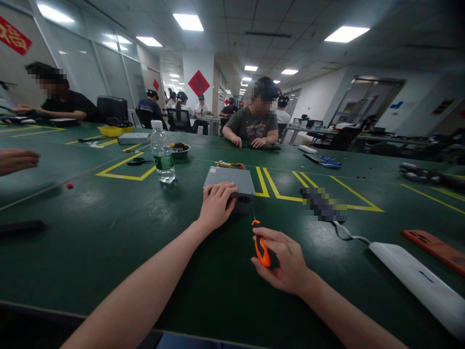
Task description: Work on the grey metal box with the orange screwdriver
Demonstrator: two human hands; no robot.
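A grey metal box (pixel 232 179) with coloured wires at its back edge lies on the green table (pixel 152 261). Over its front left part rests my left hand (pixel 217 206), fingers spread on the top and front edge. My right hand (pixel 285 259) holds an orange and black screwdriver (pixel 262 248) by its handle, between thumb and fingers. The thin shaft points away from me, and its tip is at the box's front right corner. Whether the tip sits in a screw is too small to tell.
A water bottle (pixel 163 157) stands left of the box, near a metal bowl (pixel 180 151). To the right lie a white power bank-like block (pixel 417 286) with a cable and an orange phone (pixel 436 249). Another person's hand (pixel 18 161) reaches in at left; a person (pixel 252 121) sits opposite.
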